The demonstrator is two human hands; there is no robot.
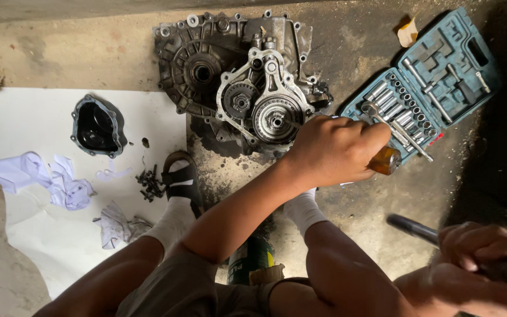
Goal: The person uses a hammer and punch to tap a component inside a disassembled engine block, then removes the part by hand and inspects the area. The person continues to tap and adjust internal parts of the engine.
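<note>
Knees [171, 282] up close, sitting on the floor right in front of the gearbox housing [206, 64]. Left of the housing there's a white sheet [42, 117] with crumpled rags [60, 182], a black cover [96, 126] and a little pile of bolts [149, 183].

The housing itself lies flat and opened up, grimy, with shiny gears and a bright bracket showing. The left hand [333, 149] is clamped round an amber-handled screwdriver [386, 159], tip on the big gear [274, 120] at the housing's right side. Looks to me like the prying or driving stage.

Right of the housing sits an open blue socket set [435, 76]. Below that, the right hand [476, 264] is fisted on a dark-handled tool [412, 229], well clear of the housing. The next move calls for a steady tip and a square hit, I reckon.
</note>
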